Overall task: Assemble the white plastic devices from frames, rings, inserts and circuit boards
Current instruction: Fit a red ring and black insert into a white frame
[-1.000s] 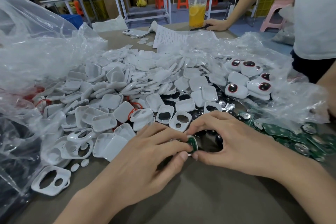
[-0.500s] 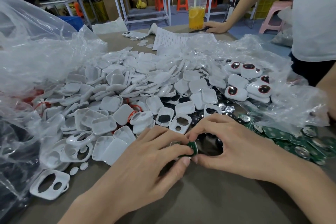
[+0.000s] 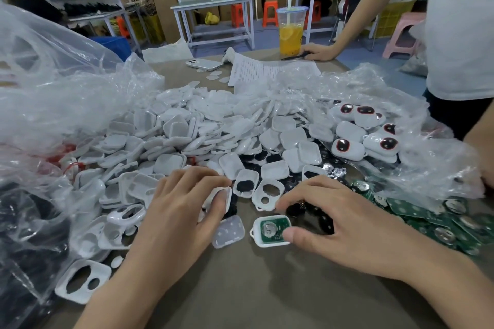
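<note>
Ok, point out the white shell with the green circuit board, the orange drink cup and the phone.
white shell with the green circuit board (image 3: 270, 230): head view, on the board inside.
orange drink cup (image 3: 290, 36): head view, on its drink-filled wall.
phone (image 3: 204, 64): head view, on its back.

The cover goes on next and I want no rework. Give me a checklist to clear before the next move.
1. Board seating: ok, the circuit board lies flat in the white shell, green face up.
2. Shell steadied on the table: ok, the thumb of the right hand touches its edge.
3. Battery in the board's round holder: cannot tell.
4. Cover within reach: ok, a translucent cover lies beside the shell.
5. Grip of the left hand on the white piece at the pile's edge: cannot tell.
6. Right fingers holding a black insert: cannot tell.
</note>
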The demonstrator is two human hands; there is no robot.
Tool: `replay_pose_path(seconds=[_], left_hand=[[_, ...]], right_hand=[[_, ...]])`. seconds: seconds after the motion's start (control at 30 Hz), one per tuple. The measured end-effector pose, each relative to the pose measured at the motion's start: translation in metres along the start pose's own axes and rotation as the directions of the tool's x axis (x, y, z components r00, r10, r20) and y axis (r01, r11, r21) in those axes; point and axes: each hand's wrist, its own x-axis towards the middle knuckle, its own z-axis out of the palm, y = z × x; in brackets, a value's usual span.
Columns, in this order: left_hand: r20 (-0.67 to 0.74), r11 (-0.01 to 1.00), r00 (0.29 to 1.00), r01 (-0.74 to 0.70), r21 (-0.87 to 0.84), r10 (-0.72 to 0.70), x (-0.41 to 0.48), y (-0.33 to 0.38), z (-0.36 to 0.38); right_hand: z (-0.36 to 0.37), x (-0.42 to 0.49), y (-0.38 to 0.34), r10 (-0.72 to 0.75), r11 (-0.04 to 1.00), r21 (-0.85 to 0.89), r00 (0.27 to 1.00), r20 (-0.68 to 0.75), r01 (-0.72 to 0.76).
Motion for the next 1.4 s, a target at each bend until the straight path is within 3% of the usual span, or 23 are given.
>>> replay_pose_path(seconds=[0.37, 0.53, 0.7, 0.87, 1.0, 1.07, 1.2, 1.4], left_hand=[[-0.049, 0.988, 0.988, 0.147, -0.046, -0.150, 0.000, -0.008, 0.000], [-0.097, 0.980, 0.976, 0.192, -0.054, -0.196, 0.001, -0.017, 0.004], [-0.090, 0.954, 0.960, 0.249, -0.167, -0.267, 0.003, -0.021, 0.006], [-0.117, 0.954, 0.953, 0.262, -0.149, -0.280, 0.005, -0.020, 0.007], [-0.207, 0.929, 0.923, 0.271, -0.251, -0.325, 0.007, -0.014, 0.000], [-0.232, 0.875, 0.888, 0.289, -0.388, -0.396, 0.009, -0.009, -0.003], [-0.076, 0.611, 0.817, 0.362, -0.704, -0.572, 0.014, 0.001, -0.011], [0.196, 0.308, 0.777, 0.449, -0.839, -0.598, 0.013, 0.016, -0.010]], right_hand=[[-0.006, 0.021, -0.007, 0.095, 0.995, 0.060, 0.948, -0.305, -0.080], [0.001, 0.050, -0.013, 0.063, 0.998, 0.002, 0.938, -0.341, -0.066], [0.008, 0.049, -0.011, 0.003, 0.994, -0.102, 0.915, -0.403, -0.049], [0.008, 0.048, -0.013, -0.039, 0.993, -0.114, 0.905, -0.423, -0.010], [0.010, 0.048, -0.018, -0.071, 0.995, -0.093, 0.894, -0.443, 0.033], [0.010, 0.047, -0.019, -0.044, 0.999, -0.035, 0.898, -0.437, 0.032], [0.012, 0.047, -0.021, 0.038, 0.988, 0.151, 0.920, -0.391, 0.023], [0.018, 0.052, -0.024, 0.114, 0.917, 0.398, 0.946, -0.302, 0.017]])
